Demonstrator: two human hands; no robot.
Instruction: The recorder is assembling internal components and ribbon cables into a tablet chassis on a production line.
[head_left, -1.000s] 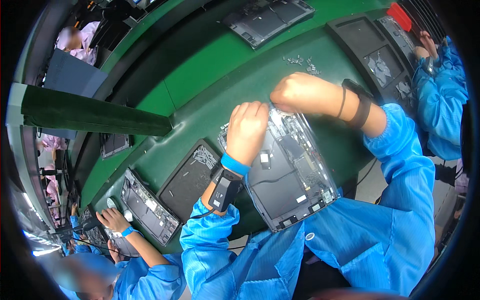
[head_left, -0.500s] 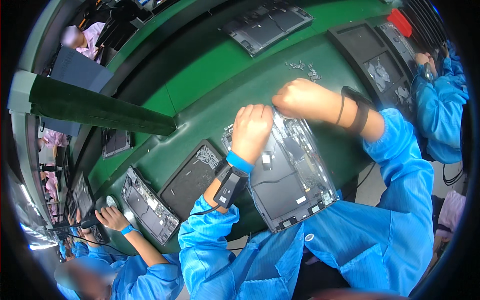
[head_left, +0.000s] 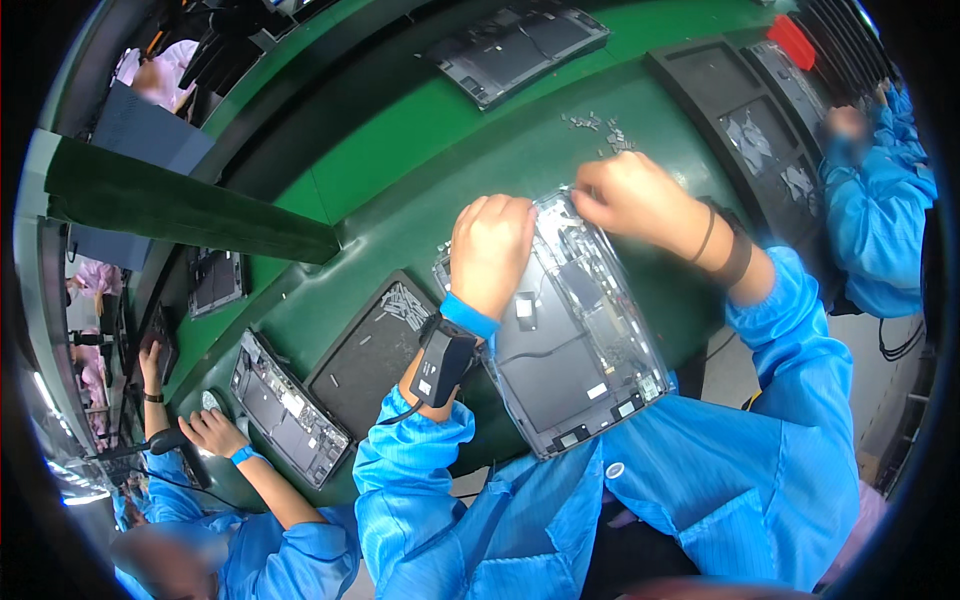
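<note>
An opened laptop base [head_left: 565, 345] lies tilted in front of me, its black battery area and circuit boards exposed. My left hand [head_left: 490, 250] rests over its far edge, fingers curled and pressed together; what they pinch, if anything, is hidden. My right hand [head_left: 632, 192] is closed at the far right corner of the base, its thumb against the curled fingers. Whatever might be in that pinch is too small to make out. Beyond the right hand lies a scatter of small grey pieces [head_left: 615, 138] on the green mat.
Left of the laptop base sits a black tray [head_left: 350, 345] with grey strips, then another opened laptop base [head_left: 290, 405] near a co-worker's hand [head_left: 215, 432]. A green-covered post [head_left: 190, 205] juts in from the left. A further laptop base [head_left: 520, 52] and a black foam tray [head_left: 720, 75] lie farther off.
My right hand has moved right, away from my left hand, uncovering the far corner of the laptop base. The left hand stays at the far edge. The whole view has shifted slightly.
</note>
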